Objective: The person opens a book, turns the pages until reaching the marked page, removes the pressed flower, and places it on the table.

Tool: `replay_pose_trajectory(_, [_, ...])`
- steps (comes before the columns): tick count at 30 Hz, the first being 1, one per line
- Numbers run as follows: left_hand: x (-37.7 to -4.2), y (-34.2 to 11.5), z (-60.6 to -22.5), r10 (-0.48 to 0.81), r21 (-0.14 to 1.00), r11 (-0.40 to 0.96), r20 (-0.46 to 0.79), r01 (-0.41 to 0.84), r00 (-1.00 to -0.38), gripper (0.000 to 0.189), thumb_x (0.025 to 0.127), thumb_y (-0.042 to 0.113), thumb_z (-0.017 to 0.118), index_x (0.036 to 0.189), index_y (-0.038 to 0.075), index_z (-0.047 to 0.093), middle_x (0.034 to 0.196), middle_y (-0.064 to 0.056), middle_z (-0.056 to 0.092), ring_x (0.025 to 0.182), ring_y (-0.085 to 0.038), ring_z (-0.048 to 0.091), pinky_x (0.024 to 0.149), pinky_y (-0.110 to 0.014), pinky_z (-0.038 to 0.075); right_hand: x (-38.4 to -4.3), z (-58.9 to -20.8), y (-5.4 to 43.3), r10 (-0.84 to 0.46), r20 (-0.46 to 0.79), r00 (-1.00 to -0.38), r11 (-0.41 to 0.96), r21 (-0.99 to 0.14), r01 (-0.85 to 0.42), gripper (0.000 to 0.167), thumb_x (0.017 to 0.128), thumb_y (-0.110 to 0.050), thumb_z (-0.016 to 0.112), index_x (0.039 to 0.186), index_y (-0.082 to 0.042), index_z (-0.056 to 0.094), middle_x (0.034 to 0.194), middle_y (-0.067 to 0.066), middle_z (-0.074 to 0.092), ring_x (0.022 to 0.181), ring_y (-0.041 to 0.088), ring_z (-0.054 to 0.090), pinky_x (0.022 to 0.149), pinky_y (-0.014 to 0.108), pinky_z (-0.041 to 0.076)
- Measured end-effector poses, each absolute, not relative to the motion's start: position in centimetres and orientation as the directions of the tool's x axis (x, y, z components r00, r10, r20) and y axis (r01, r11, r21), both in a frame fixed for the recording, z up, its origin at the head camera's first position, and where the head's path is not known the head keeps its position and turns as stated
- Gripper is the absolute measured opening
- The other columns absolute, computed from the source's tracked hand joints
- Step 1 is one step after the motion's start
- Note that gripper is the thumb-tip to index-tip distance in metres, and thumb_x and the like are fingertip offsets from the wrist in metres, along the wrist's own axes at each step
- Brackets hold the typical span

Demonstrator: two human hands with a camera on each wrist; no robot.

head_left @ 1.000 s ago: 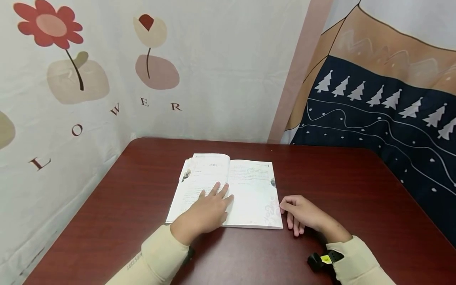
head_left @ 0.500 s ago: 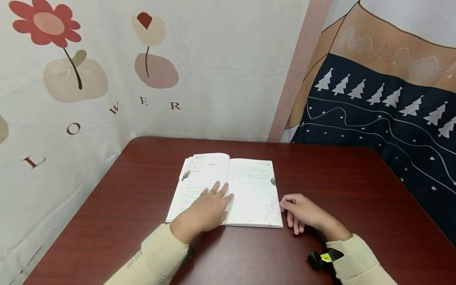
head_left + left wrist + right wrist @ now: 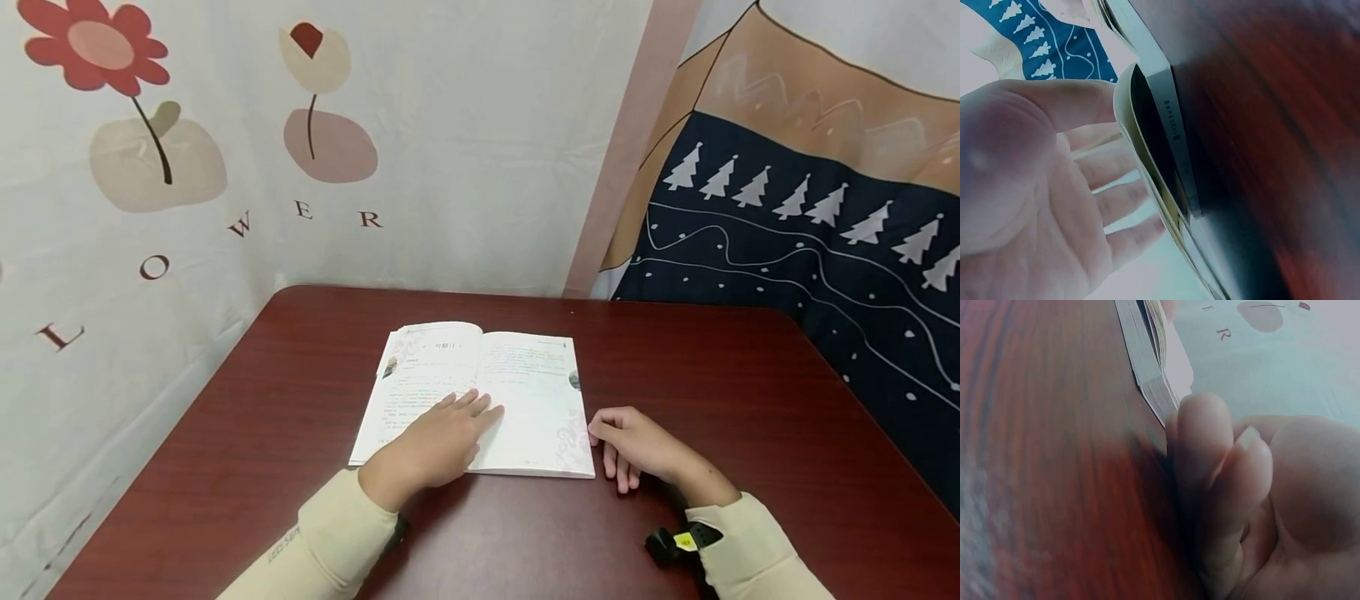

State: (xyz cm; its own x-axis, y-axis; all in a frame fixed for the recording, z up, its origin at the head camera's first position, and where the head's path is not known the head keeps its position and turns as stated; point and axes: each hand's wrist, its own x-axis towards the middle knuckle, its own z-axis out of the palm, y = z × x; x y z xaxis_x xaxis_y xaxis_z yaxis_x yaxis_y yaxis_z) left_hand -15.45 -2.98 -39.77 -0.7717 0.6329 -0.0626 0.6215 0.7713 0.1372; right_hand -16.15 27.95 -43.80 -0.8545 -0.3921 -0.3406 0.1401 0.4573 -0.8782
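An open book [image 3: 536,408] lies on the table, its printed pages facing up. My left hand [image 3: 438,437] rests palm down across the lower left page and the centre fold, fingers stretched out over the paper. From the left wrist view, the palm [image 3: 1022,175] and spread fingers lie against the page, with the book's spine [image 3: 1169,106] beneath. Just beside the book's right edge, my right hand [image 3: 637,446] rests on its side with loosely curled fingers. Nothing shows in its grasp in the right wrist view, where the fingers [image 3: 1204,444] sit close to the book's corner [image 3: 1157,390].
The dark red-brown wooden table [image 3: 300,367] extends around the book. A white curtain [image 3: 480,150] with printed flowers and letters hangs behind it, and a navy cloth [image 3: 787,242] with tree shapes hangs at the right. A black wrist device [image 3: 663,547] is strapped at the right sleeve.
The left hand's fingers have drawn closer together and shifted slightly right across the fold. The left page has settled flatter, its print now visible. The right hand has stayed put.
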Motion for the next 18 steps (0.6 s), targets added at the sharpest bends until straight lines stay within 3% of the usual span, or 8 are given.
replay_pose_trajectory(7, [-15.33, -2.95, -39.95, 0.641, 0.174, 0.761, -0.048, 0.625, -0.766, 0.049, 0.096, 0.006, 0.060, 0.144, 0.014, 0.053, 0.150, -0.012, 0.052, 0.142, -0.032, 0.047, 0.114, -0.057, 0.038, -16.34, -44.03, 27.88, -0.396, -0.337, -0.854, 0.458, -0.879, 0.134, 0.024, 0.105, -0.016, 0.042, 0.095, 0.003, 0.054, 0.057, 0.007, 0.059, 0.037, 0.015, 0.059, 0.036, 0.026, 0.046])
replay_pose_trajectory(14, [-15.15, -2.94, -39.94, 0.639, 0.201, 0.761, -0.067, 0.617, -0.766, 0.057, 0.093, -0.009, 0.047, 0.145, 0.016, 0.052, 0.152, -0.013, 0.049, 0.142, -0.047, 0.040, 0.111, -0.061, 0.040, -16.38, -44.14, 27.87, -0.401, -0.335, -0.853, 0.457, -0.880, 0.131, 0.025, 0.105, -0.016, 0.041, 0.096, 0.002, 0.055, 0.057, 0.007, 0.059, 0.037, 0.014, 0.059, 0.037, 0.026, 0.047])
replay_pose_trajectory(18, [-15.14, -2.77, -39.97, 0.642, 0.196, 0.760, -0.071, 0.620, -0.764, 0.056, 0.094, -0.006, 0.049, 0.144, 0.018, 0.053, 0.152, -0.013, 0.049, 0.142, -0.049, 0.039, 0.110, -0.061, 0.040, -16.29, -44.08, 28.00, -0.396, -0.338, -0.854, 0.465, -0.876, 0.131, 0.024, 0.105, -0.015, 0.040, 0.096, 0.002, 0.055, 0.057, 0.008, 0.059, 0.037, 0.014, 0.059, 0.037, 0.026, 0.047])
